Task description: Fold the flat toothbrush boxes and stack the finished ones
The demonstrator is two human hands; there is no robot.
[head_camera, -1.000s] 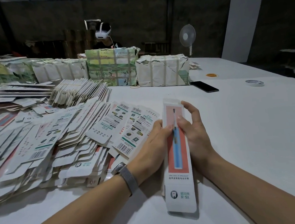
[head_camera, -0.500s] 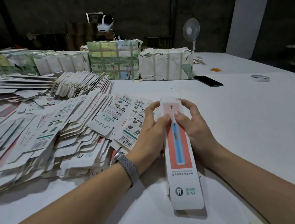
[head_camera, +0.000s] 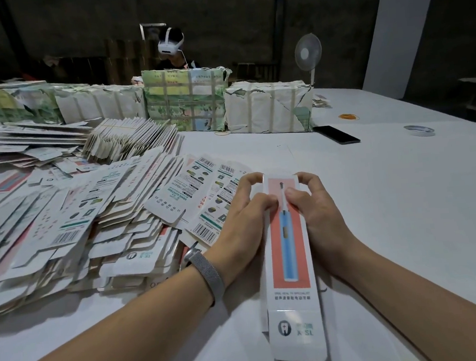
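Both forefingers now curl over the toothbrush box top; left hand, right hand grip it.

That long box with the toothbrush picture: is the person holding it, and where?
Yes. Both hands, left hand and right hand, grip the toothbrush box near its far end, thumbs on top.

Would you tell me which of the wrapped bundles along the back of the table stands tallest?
The green landscape-printed bundle in the middle, just in front of the seated person wearing a headset; its top rises above the white bundle to its right.
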